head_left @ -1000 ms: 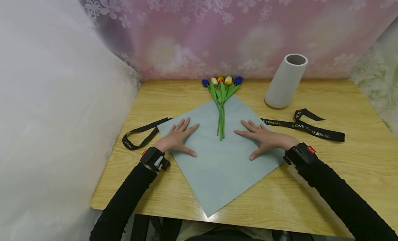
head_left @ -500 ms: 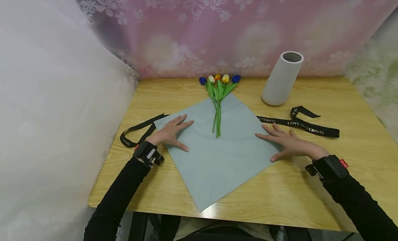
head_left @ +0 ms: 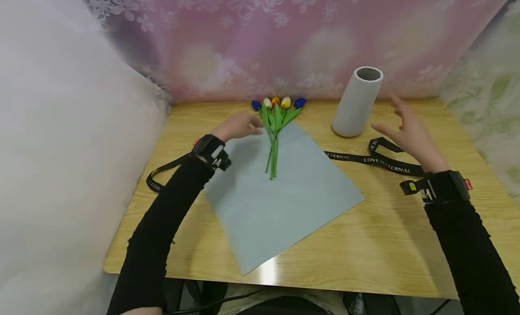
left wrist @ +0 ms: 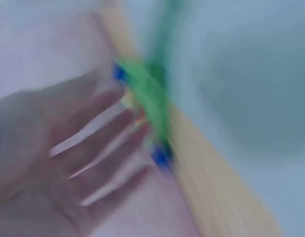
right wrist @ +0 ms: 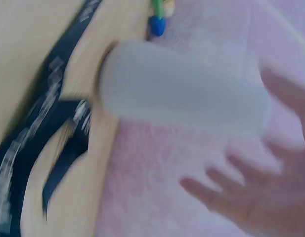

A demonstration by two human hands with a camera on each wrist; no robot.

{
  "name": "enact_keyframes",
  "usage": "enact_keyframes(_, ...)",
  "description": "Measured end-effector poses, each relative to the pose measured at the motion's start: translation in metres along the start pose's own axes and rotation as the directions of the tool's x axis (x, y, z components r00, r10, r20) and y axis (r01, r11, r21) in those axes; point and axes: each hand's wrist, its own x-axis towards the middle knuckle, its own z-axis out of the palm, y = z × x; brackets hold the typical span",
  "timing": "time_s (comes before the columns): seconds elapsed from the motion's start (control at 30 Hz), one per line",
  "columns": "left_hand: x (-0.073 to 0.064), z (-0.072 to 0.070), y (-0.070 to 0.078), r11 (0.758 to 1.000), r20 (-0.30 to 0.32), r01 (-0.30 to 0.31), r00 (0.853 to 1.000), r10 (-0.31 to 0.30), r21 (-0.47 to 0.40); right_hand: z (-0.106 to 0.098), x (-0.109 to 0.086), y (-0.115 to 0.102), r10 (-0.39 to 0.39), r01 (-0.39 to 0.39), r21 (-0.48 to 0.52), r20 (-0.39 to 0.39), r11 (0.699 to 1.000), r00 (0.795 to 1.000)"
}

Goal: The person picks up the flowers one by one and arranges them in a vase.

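A bunch of tulips (head_left: 278,118) in blue, white, orange and yellow lies with its green stems over the grey-blue wrapping paper (head_left: 292,206). My left hand (head_left: 237,125) is just left of the leaves, above the paper's far left part, holding nothing. In the left wrist view its fingers (left wrist: 93,123) are spread, with the blurred blooms beyond them. A white vase (head_left: 357,103) stands upright at the back right. My right hand (head_left: 412,132) hovers to its right, thumb and fingers apart. The right wrist view shows the vase (right wrist: 177,89) close to the spread fingers, ungripped.
A black ribbon (head_left: 375,160) with white lettering runs out from under the paper's right side; another stretch of ribbon (head_left: 162,170) loops out at the left, partly behind the left forearm. All lie on a wooden table (head_left: 349,252), with a pink floral curtain (head_left: 243,44) behind.
Both hands have lifted off the paper. The left has moved up and right to the tulips; the right has moved right and away toward the vase. The head view has shifted slightly.
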Motion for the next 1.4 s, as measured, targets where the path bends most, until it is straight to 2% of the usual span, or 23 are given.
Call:
enact_keyframes(0.07,0.03,0.0,0.03,0.993,-0.138,-0.081,0.988,0.068,-0.09,0.008,0.016,-0.005,0.06,-0.046,0.129,-0.107,0.991,0.992)
enact_keyframes(0.17,0.072,0.011,0.071,0.969,-0.271,-0.166,0.956,0.112,-0.183,0.029,0.039,-0.009,0.099,-0.054,0.241,-0.179,0.969,0.979)
enact_keyframes(0.23,0.095,0.023,0.092,0.958,-0.309,-0.185,0.945,0.112,-0.221,0.045,0.051,-0.008,0.077,-0.019,0.282,-0.197,0.959,0.977)
enact_keyframes(0.3,0.113,0.036,0.106,0.943,-0.32,-0.193,0.942,0.101,-0.27,0.059,0.057,-0.007,0.044,0.021,0.32,-0.195,0.947,0.98)
enact_keyframes(0.33,0.12,0.042,0.11,0.935,-0.326,-0.203,0.94,0.102,-0.292,0.066,0.06,-0.006,0.028,0.037,0.337,-0.188,0.941,0.982)
enact_keyframes(0.43,0.133,0.057,0.116,0.886,-0.326,-0.243,0.939,0.112,-0.395,0.08,0.062,-0.004,-0.007,0.068,0.351,-0.173,0.934,0.985)
enact_keyframes(0.57,0.135,0.065,0.112,0.795,-0.303,-0.29,0.943,0.14,-0.534,0.088,0.06,-0.003,-0.016,0.069,0.308,-0.171,0.949,0.985)
enact_keyframes(0.63,0.129,0.064,0.111,0.77,-0.289,-0.292,0.946,0.147,-0.568,0.088,0.06,-0.004,-0.021,0.07,0.285,-0.173,0.956,0.985)
enact_keyframes(0.7,0.121,0.06,0.113,0.758,-0.291,-0.308,0.943,0.162,-0.574,0.087,0.06,-0.006,-0.032,0.08,0.275,-0.175,0.958,0.984)
enact_keyframes(0.8,0.106,0.052,0.118,0.76,-0.284,-0.306,0.944,0.166,-0.573,0.085,0.059,-0.008,-0.049,0.091,0.248,-0.172,0.965,0.984)
enact_keyframes(0.9,0.097,0.049,0.12,0.765,-0.285,-0.287,0.948,0.141,-0.577,0.084,0.059,-0.011,-0.066,0.1,0.214,-0.16,0.972,0.985)
enact_keyframes(0.97,0.096,0.05,0.117,0.775,-0.297,-0.277,0.947,0.12,-0.569,0.084,0.059,-0.013,-0.076,0.106,0.203,-0.151,0.973,0.986)
enact_keyframes(1.13,0.1,0.062,0.108,0.776,-0.358,-0.314,0.926,0.122,-0.547,0.085,0.057,-0.017,-0.109,0.137,0.202,-0.142,0.97,0.984)
enact_keyframes(1.2,0.099,0.066,0.106,0.787,-0.367,-0.313,0.923,0.119,-0.532,0.085,0.054,-0.017,-0.122,0.149,0.203,-0.141,0.968,0.982)
enact_keyframes(1.33,0.093,0.071,0.106,0.823,-0.359,-0.277,0.929,0.096,-0.496,0.085,0.048,-0.018,-0.128,0.152,0.196,-0.13,0.969,0.983)
enact_keyframes(1.4,0.089,0.073,0.107,0.831,-0.362,-0.267,0.928,0.086,-0.488,0.085,0.044,-0.018,-0.122,0.143,0.183,-0.12,0.973,0.985)
